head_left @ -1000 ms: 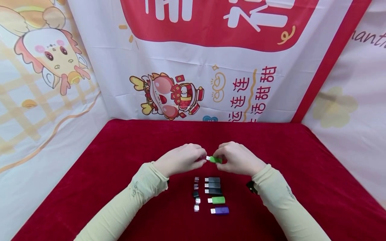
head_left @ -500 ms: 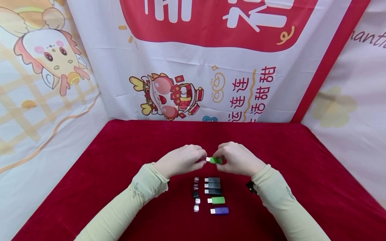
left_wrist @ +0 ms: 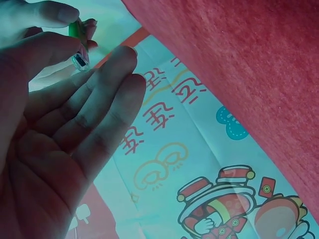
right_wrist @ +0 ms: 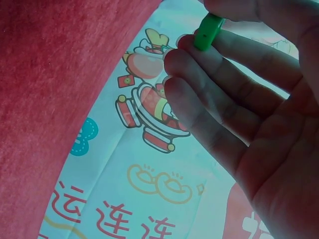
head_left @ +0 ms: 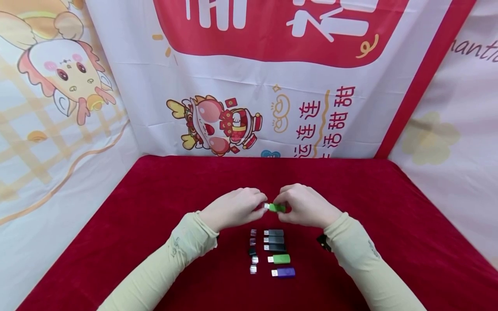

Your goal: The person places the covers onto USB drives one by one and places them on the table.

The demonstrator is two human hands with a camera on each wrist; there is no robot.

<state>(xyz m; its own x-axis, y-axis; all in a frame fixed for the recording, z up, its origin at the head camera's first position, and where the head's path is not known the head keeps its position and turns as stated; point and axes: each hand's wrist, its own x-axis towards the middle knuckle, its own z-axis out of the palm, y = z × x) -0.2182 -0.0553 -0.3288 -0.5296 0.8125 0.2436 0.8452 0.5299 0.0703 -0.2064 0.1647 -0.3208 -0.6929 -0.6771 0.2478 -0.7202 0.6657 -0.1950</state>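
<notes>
The green stick (head_left: 278, 208) looked like smooth plastic, and its plug (head_left: 266, 206) like shiny metal. The clear caps (head_left: 253, 269) looked like glossy plastic (the black cap (head_left: 252, 251) looked duller). The red tablecloth (head_left: 128, 220) was fuzzy, matt cloth, a bit rough up close, while the wall sheet (head_left: 241, 80) was smooth cloth with creases, and the pale sleeves (head_left: 190, 237) were wrinkly cloth.

Head view looks down; close wrist views share its backdrop (head_left: 268, 77).

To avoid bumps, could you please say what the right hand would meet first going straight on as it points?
Probably the left hand, or the small clear plastic cap it seems to pinch, though the depth is unclear.
</notes>
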